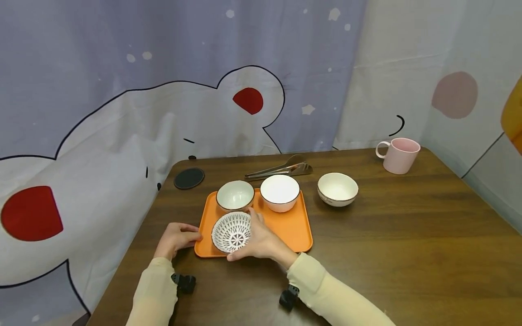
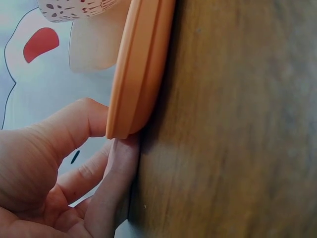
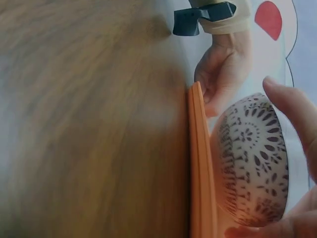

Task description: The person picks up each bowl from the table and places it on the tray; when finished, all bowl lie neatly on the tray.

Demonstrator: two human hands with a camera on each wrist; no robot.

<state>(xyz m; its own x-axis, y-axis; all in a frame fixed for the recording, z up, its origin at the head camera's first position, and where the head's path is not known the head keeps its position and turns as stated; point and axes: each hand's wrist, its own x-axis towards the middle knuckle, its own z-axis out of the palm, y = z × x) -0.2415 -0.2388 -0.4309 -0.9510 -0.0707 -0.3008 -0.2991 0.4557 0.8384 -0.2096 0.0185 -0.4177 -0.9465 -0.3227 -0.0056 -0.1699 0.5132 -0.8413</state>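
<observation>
My right hand [image 1: 261, 237] spans a small white bowl with a dark petal pattern [image 1: 231, 232], thumb at its near side and fingers at its far right side. That bowl sits upright at the front left of an orange tray [image 1: 289, 226]; the right wrist view shows its patterned outer wall [image 3: 255, 158]. At the tray's left edge, my left hand [image 1: 176, 237] pinches the rim [image 2: 131, 94], thumb above and fingers under it. Behind the patterned bowl stand a pale grey-green bowl [image 1: 235, 195] and a white bowl with a dark rim [image 1: 280, 192], both on the tray.
Right of the tray stands another white bowl [image 1: 337, 189]. A pink mug [image 1: 400, 156] is at the back right. Metal utensils [image 1: 281, 170] lie behind the tray, and a dark round coaster [image 1: 189, 178] lies at the back left. A printed curtain [image 1: 163, 117] hangs behind the wooden table [image 1: 387, 253].
</observation>
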